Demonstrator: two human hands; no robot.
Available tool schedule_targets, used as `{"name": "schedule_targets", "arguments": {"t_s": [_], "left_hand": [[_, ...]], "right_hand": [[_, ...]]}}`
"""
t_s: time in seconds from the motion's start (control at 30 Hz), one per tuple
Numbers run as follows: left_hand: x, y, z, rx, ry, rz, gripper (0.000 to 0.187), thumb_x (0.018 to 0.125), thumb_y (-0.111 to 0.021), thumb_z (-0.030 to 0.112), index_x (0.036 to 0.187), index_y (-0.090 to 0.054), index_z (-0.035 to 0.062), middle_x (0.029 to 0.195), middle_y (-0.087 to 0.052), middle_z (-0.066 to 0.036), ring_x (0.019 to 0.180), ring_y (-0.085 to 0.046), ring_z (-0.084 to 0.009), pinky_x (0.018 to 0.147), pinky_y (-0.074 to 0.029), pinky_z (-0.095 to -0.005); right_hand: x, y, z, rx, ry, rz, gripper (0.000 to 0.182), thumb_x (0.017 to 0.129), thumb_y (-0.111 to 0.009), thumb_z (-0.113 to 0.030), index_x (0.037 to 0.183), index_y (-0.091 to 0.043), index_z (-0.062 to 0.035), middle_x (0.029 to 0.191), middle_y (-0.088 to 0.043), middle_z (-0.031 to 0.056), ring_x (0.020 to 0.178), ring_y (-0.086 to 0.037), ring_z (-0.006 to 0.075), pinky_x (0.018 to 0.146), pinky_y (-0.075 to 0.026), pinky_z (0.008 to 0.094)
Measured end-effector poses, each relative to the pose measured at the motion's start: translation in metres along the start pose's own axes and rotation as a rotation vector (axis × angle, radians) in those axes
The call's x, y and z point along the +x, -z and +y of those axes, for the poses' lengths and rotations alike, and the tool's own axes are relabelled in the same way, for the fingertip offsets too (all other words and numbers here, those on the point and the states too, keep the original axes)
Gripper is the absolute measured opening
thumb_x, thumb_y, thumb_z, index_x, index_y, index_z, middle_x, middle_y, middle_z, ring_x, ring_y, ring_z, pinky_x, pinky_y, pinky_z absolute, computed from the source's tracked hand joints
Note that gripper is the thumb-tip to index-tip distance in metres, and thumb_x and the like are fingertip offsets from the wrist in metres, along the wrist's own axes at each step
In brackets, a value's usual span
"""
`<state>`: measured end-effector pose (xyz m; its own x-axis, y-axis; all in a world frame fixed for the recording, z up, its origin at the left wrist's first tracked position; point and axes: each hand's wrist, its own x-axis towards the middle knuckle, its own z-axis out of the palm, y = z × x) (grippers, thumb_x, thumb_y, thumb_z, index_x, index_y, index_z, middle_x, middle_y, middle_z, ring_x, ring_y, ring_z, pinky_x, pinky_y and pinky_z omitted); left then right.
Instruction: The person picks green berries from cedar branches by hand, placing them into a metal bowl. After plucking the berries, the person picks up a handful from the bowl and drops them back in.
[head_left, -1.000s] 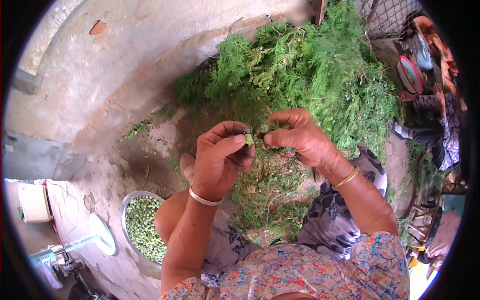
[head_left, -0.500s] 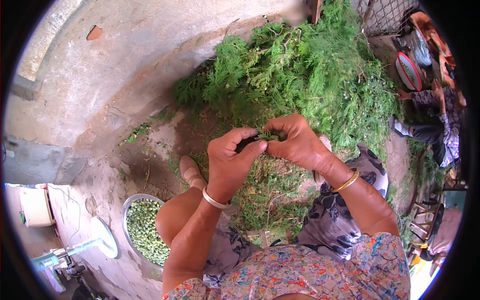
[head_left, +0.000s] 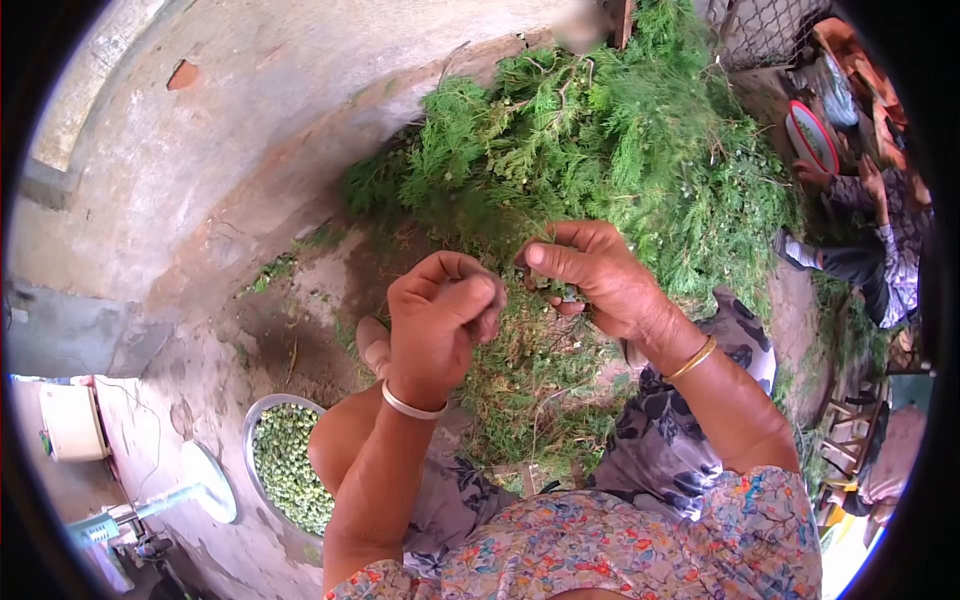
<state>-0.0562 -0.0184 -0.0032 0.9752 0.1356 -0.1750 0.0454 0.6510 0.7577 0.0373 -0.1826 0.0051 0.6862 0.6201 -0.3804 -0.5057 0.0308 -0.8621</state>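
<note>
My left hand (head_left: 440, 305) is in front of me with its fingers curled in and the thumb pressed over them; what it holds, if anything, is hidden. To its right, my right hand (head_left: 590, 275) pinches a small green sprig (head_left: 556, 288) between thumb and fingers. A gap separates the two hands. Beyond them lies a large heap of green leafy branches (head_left: 590, 150). Loose clippings (head_left: 530, 400) cover the ground between my knees. A round metal basin (head_left: 250, 450) filled with small green pieces stands at the lower left.
A wall (head_left: 250, 120) runs along the upper left. A pale fan (head_left: 205, 485) stands left of the basin. At the right, a seated person (head_left: 885, 240) has hands near a red-rimmed tray (head_left: 812, 138). A wooden stool (head_left: 848, 430) is at the lower right.
My hands were together around the greenery and are now apart. My left hand has moved left with its fingers curled; my right hand keeps a sprig.
</note>
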Motion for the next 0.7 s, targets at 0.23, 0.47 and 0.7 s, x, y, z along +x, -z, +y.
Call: {"name": "schedule_targets", "arguments": {"t_s": [0.23, 0.47, 0.7], "left_hand": [[0.004, -0.017, -0.028, 1.082, -0.657, -0.009, 0.020, 0.073, -0.071, 0.002, 0.090, -0.062, 0.0001, 0.072, -0.063, -0.003, 0.060, -0.057, -0.0086, 0.052, -0.045, -0.0231], [-0.004, -0.012, -0.004, 0.550, -0.104, 0.045, 0.012, 0.078, -0.067, 0.005, 0.085, -0.060, -0.0020, 0.067, -0.060, -0.003, 0.057, -0.053, -0.0086, 0.050, -0.043, -0.0240], [-0.003, -0.015, -0.019, 1.005, -0.431, 0.146, 0.019, 0.075, -0.071, 0.010, 0.085, -0.061, -0.0023, 0.064, -0.059, -0.003, 0.056, -0.053, -0.0082, 0.052, -0.043, -0.0214]], "right_hand": [[0.012, -0.005, 0.022, -0.044, -0.024, 0.122, 0.020, 0.083, -0.067, -0.021, 0.080, -0.061, -0.0023, 0.067, -0.056, 0.0007, 0.056, -0.049, 0.0065, 0.039, -0.035, 0.0209], [0.010, -0.009, 0.013, 0.012, -0.146, 0.113, 0.014, 0.082, -0.066, -0.017, 0.080, -0.061, -0.0035, 0.069, -0.057, 0.0016, 0.058, -0.050, 0.0078, 0.042, -0.037, 0.0209], [0.014, -0.010, 0.021, -0.108, -0.044, 0.191, 0.011, 0.081, -0.065, -0.011, 0.084, -0.060, -0.0009, 0.067, -0.056, 0.0005, 0.049, -0.048, 0.0061, 0.039, -0.033, 0.0190]]}}
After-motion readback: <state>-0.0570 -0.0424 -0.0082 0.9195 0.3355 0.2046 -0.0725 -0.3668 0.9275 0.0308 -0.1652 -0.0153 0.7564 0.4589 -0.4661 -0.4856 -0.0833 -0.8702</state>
